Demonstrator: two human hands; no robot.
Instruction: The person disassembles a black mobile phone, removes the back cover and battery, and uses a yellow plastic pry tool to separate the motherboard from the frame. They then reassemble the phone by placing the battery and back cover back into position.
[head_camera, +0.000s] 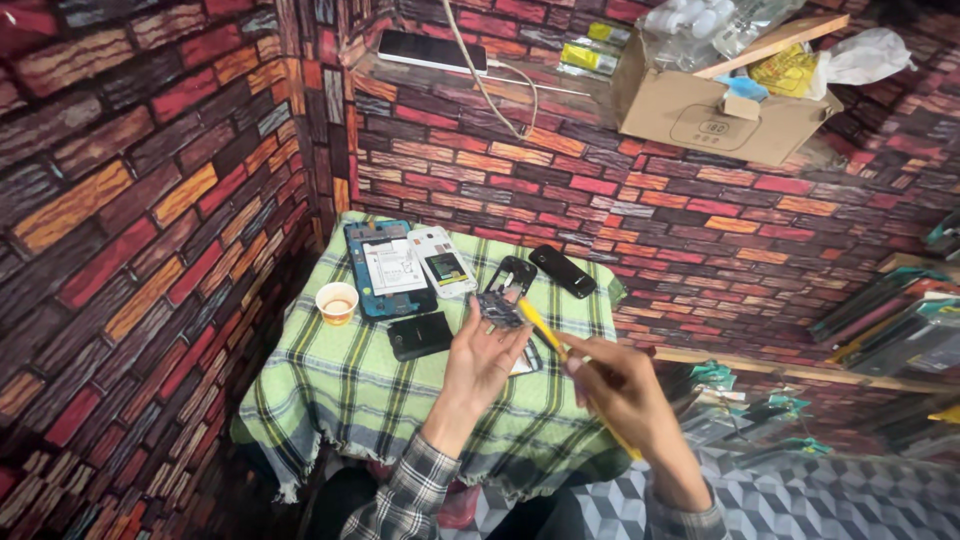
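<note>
My left hand (480, 358) holds up a small dark circuit board (497, 308) by its fingertips above the green plaid cloth (330, 390). In my right hand (622, 390) is a yellow-handled tool (542, 330), its tip resting against the board. Just behind the board lies a black phone frame (513, 271) on the cloth. Plaid sleeves cover both forearms.
On the cloth lie an opened blue phone (385, 268), a white phone back (442, 262), a black battery (420, 335), a black phone (562, 271) and a small paper cup (337, 302). A ledge above holds a phone (432, 50), a cable and a cardboard box (715, 105).
</note>
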